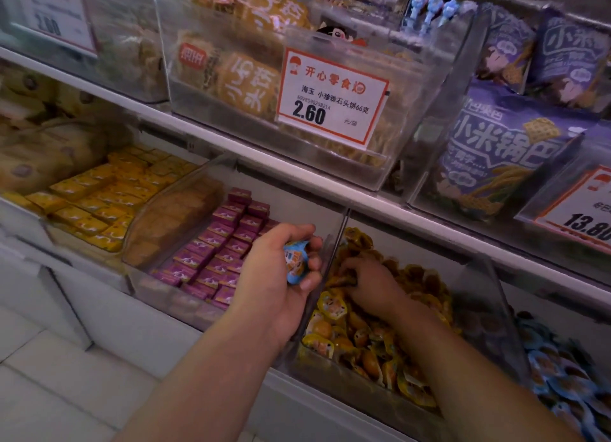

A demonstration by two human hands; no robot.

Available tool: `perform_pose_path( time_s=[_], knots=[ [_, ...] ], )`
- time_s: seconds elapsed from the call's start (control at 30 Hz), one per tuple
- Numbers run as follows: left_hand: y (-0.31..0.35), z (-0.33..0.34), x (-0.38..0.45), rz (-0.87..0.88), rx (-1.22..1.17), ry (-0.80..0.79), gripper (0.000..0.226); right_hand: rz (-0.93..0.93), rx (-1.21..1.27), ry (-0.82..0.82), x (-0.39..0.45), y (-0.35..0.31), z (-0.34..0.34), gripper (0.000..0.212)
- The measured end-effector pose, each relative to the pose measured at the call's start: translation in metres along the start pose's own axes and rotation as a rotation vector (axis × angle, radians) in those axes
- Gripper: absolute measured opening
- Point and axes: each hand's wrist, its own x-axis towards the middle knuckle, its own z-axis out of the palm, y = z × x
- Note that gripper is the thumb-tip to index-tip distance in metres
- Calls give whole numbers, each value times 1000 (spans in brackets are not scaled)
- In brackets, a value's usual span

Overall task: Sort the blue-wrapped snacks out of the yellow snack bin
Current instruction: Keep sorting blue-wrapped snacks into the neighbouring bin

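Note:
A clear plastic bin (pixel 489 312) on the lower shelf is full of small yellow-wrapped snacks (pixel 360 339). My left hand (pixel 281 276) hovers at the bin's left wall, closed around a blue-wrapped snack (pixel 295 262). My right hand (pixel 370 283) is down inside the bin, fingers curled into the yellow snacks near the back left. Whether it grips one I cannot tell. A neighbouring bin at the far right holds several blue-wrapped snacks (pixel 562 375).
To the left stand bins of purple boxes (pixel 224 243) and yellow boxes (pixel 109 190). The upper shelf carries a bin with a 2.60 price tag (pixel 330 94) and purple snack bags (pixel 496 164). White floor tiles (pixel 49 375) lie below left.

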Motion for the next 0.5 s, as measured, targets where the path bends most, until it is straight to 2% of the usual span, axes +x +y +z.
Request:
perform_pose_path(
  time_s=[0.13, 0.27, 0.37, 0.5],
  knots=[
    [1, -1, -1, 9, -29, -6, 1, 105, 143, 60, -9, 15, -24, 31],
    [1, 4, -4, 27, -29, -63, 7, 241, 123, 119, -23, 28, -49, 26],
    [-4, 12, -9, 6, -10, -123, 12, 329, 263, 120, -39, 32, -59, 21],
    [-27, 26, -16, -59, 77, -187, 19, 435, 401, 125, -62, 33, -67, 35]
  ],
)
